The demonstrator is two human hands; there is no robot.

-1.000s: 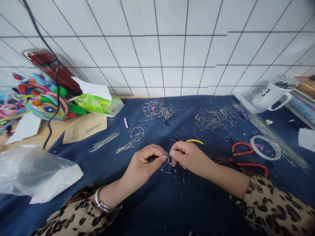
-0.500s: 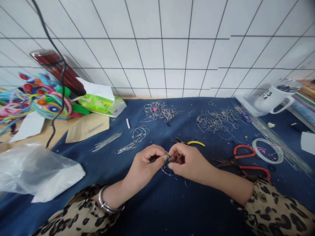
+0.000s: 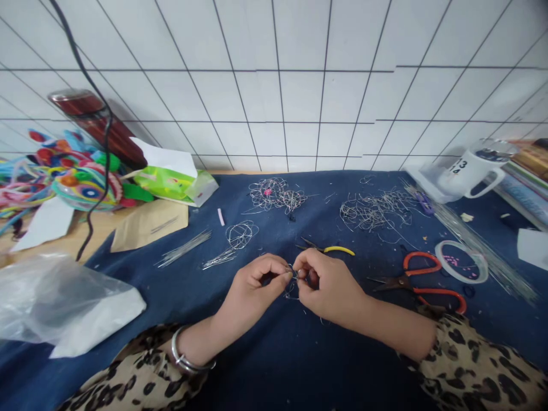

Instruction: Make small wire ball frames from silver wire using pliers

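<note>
Between my two hands is a small piece of bent thin wire (image 3: 291, 292), with loops hanging below the fingertips. My left hand (image 3: 261, 285) pinches it between thumb and forefinger from the left. From the right, my right hand (image 3: 327, 284) has its thumb and fingers closed on the same wire, fingertips nearly touching the left ones. Much of the wire is hidden behind the fingers. Just beyond the hands lie pliers with a yellow handle (image 3: 339, 250). Scissors with red handles (image 3: 405, 282) rest to the right of my right hand.
Tangled wire heaps (image 3: 372, 210) and a wire bundle with a pink bit (image 3: 274, 194) lie at the back of the blue cloth (image 3: 274, 365). Straight wires (image 3: 185, 249) are at left. A clear round dish (image 3: 483, 273) holds pink beads; a white mug (image 3: 475, 171) stands behind. A plastic bag (image 3: 38, 297) lies left.
My right hand's fingers have curled in closer around the wire, and less of its hanging loop shows. The view has shifted slightly; the left hand keeps its pinch.
</note>
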